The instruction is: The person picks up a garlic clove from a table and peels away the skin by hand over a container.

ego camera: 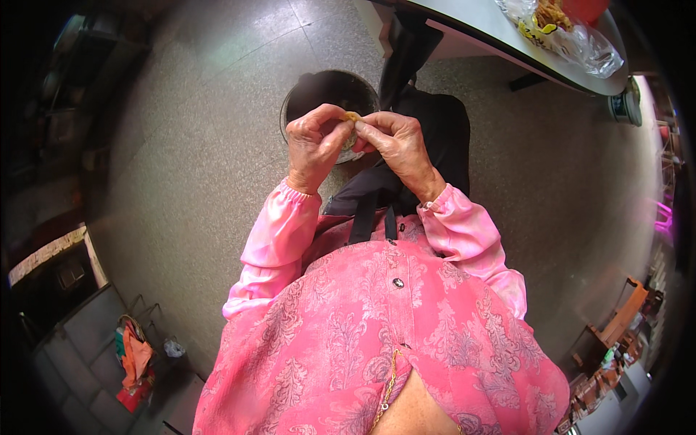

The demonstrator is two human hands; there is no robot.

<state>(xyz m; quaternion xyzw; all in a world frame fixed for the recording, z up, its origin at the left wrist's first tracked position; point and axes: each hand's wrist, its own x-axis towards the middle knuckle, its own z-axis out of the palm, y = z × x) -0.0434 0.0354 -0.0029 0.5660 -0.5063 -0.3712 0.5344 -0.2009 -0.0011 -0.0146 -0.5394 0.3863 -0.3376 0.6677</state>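
Note:
Between my fingertips is a small yellowish-brown piece of something (353, 116), too small to name surely. My left hand (318, 142) pinches it from one side with thumb and forefinger. From the other side my right hand (399, 142) grips the same piece, thumb tips almost touching. Below both hands a dark round bucket (284, 117) stands on the floor. Some pale bits show inside it, partly hidden by my hands. Pink elastic-cuffed sleeve covers (283, 234) reach to my wrists.
A pale table (478, 24) juts in at upper right, with a clear plastic bag of yellowish-brown food (552, 22) and a red object (587, 8) on it. A round tin (625, 103) is near its rim. Orange cloth (136, 350) hangs at lower left. Speckled floor (206, 136) surrounds me.

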